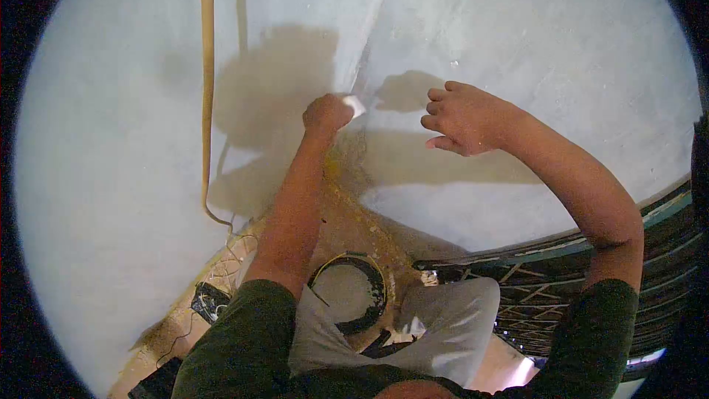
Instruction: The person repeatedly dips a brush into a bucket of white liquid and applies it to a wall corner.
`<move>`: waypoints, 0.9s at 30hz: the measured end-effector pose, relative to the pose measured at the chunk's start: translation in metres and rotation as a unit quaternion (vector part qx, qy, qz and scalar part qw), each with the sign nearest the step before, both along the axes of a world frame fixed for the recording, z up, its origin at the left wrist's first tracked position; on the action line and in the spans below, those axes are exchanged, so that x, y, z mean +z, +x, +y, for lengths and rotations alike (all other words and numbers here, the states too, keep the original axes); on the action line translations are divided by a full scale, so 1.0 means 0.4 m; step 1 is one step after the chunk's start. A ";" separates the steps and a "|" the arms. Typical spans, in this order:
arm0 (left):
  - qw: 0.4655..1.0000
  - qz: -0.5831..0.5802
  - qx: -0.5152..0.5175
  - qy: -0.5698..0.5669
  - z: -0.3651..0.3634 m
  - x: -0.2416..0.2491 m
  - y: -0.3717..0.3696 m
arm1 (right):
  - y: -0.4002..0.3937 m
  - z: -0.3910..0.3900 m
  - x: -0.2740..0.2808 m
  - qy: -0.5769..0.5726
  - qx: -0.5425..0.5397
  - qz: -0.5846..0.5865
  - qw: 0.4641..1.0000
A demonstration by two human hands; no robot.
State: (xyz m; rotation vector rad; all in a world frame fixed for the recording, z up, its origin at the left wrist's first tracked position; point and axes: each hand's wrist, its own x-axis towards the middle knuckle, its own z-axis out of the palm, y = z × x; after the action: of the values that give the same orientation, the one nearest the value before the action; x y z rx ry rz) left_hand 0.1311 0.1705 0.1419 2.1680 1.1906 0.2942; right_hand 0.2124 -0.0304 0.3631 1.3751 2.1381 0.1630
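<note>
**Desk:** While the cord (pixel 207 89) hangs down the wall (pixel 111 140) well off to the left of the fingers, what is the left hand (pixel 327 113) doing?

**Photographer:** It is fisted at the wall's corner seam, fingers pressed together around a small pale piece (pixel 355 106), perhaps a scraper or sanding pad. The piece pokes out just right of the knuckles, touching the plaster. I read this as the smoothing step, mid-stroke, at the seam.

**Desk:** And below the fingers?

**Photographer:** A yellowish, crumbly patch (pixel 347 170) runs down the corner under the fist. Farther down, near the person's knees, sits a round bucket (pixel 348 292) with pale contents.

**Desk:** The right hand (pixel 461 117)?

**Photographer:** Held just right of the seam, empty, fingers loosely curled and slightly apart. Whether it touches the wall I cannot tell. A dark metal grille (pixel 561 281) lies below the right elbow.

**Desk:** What does the next move call for?

**Photographer:** By my judgement, steady pressure with the piece kept flat along the seam.
</note>
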 end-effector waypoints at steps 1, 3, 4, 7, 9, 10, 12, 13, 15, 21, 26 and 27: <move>1.000 -0.025 -0.012 0.015 0.005 0.011 0.018 | 0.001 0.000 0.001 0.003 0.007 -0.006 1.000; 0.998 -0.052 -0.022 0.029 0.009 0.042 0.031 | -0.008 0.002 0.014 -0.001 0.001 -0.010 1.000; 0.994 -0.084 -0.025 0.068 0.012 0.057 0.035 | -0.011 0.002 0.023 -0.002 -0.006 -0.013 1.000; 0.978 -0.187 -0.055 0.073 0.023 0.124 0.013 | -0.016 0.006 0.045 0.014 0.004 -0.020 1.000; 0.963 -0.252 -0.085 0.040 0.019 0.151 -0.003 | -0.012 0.005 0.050 0.024 0.006 -0.020 0.999; 0.947 -0.312 -0.058 -0.049 0.011 0.163 -0.014 | -0.011 0.002 0.050 0.036 0.009 -0.020 0.999; 0.922 -0.362 -0.032 -0.136 0.001 0.149 -0.020 | -0.007 -0.007 0.047 0.041 0.004 -0.009 0.999; 0.950 -0.288 -0.070 -0.097 -0.002 0.119 -0.016 | -0.006 -0.012 0.047 0.045 0.004 -0.003 0.999; 0.971 -0.199 -0.101 -0.087 0.030 -0.030 0.040 | -0.010 -0.022 0.043 0.040 -0.002 0.007 0.999; 0.991 -0.005 -0.027 -0.128 0.031 -0.340 0.065 | -0.002 -0.041 0.001 0.017 -0.011 0.021 1.000; 0.958 0.116 -0.241 0.099 0.067 -0.367 0.059 | 0.009 -0.043 -0.011 0.025 -0.005 0.024 0.999; 0.945 0.110 -0.290 0.099 0.059 -0.311 0.069 | 0.013 -0.047 -0.011 0.030 -0.004 0.023 0.999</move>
State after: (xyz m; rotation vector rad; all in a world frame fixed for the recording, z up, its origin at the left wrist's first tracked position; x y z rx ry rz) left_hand 0.1589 0.1941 0.0175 2.6655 0.5952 -0.0924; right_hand 0.2175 -0.0492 0.3587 1.4349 2.1809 0.1962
